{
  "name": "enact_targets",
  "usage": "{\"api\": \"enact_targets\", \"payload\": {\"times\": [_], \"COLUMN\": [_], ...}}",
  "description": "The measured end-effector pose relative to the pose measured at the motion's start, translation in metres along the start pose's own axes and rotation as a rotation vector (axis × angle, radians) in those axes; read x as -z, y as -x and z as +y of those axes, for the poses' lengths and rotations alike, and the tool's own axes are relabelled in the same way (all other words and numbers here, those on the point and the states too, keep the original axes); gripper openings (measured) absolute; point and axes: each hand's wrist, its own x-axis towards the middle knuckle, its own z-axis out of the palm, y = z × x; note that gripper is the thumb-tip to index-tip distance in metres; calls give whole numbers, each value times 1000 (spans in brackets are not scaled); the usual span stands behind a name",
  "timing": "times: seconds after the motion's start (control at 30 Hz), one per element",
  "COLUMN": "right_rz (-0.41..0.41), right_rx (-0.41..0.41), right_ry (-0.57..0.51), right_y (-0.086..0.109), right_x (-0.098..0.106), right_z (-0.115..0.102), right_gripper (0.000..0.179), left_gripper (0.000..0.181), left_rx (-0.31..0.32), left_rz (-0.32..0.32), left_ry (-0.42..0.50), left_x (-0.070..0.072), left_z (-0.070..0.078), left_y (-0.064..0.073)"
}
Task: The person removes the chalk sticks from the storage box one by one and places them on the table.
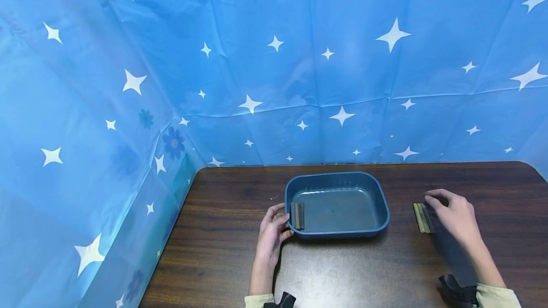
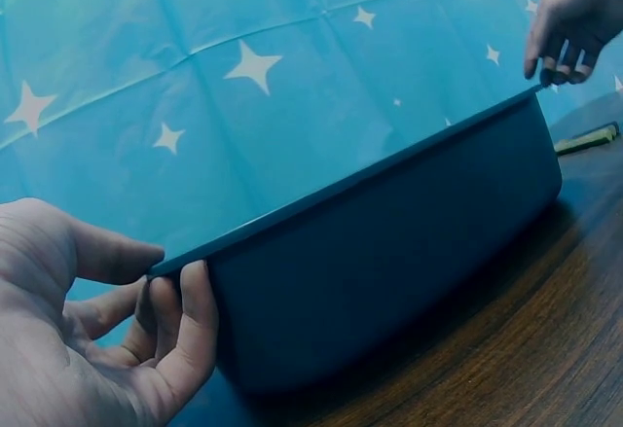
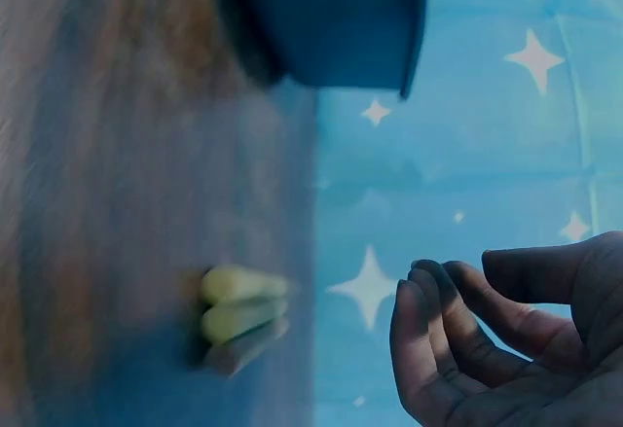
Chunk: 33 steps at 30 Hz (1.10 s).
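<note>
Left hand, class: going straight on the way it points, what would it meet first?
The tray, probably at once: the left hand pinches its rim. The sticks inside lie just past that wall, though depth is hard to judge.

Creased blue backdrop [image 1: 359, 75], white stars [image 1: 393, 35], flower print [image 1: 173, 142] leftward; dark wood-grain table [image 1: 214, 232].

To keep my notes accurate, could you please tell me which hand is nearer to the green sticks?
The right hand: it hovers just right of the green sticks, without touching them. The left hand grips the tub by its left rim, across it from the sticks.
</note>
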Motion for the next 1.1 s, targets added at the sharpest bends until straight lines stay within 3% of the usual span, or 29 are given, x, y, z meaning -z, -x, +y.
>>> {"api": "enact_targets", "payload": {"times": [0.43,0.67,0.9,1.1], "right_rz": [-56,-71,-128,-146], "right_rx": [90,108,96,138], "right_ry": [-87,-100,-176,-235], "right_y": [5,4,5,4], "right_x": [-9,-21,-35,-53], "right_z": [-50,-68,-84,-96], "right_gripper": [34,31,30,26], "left_gripper": [39,39,40,41], "left_rx": [-2,-2,-2,-1], "left_rz": [14,4,1,-3], "left_ry": [-8,2,7,4], "left_x": [-2,-2,-1,-1], "left_z": [1,2,3,3], "left_y": [2,2,2,2]}}
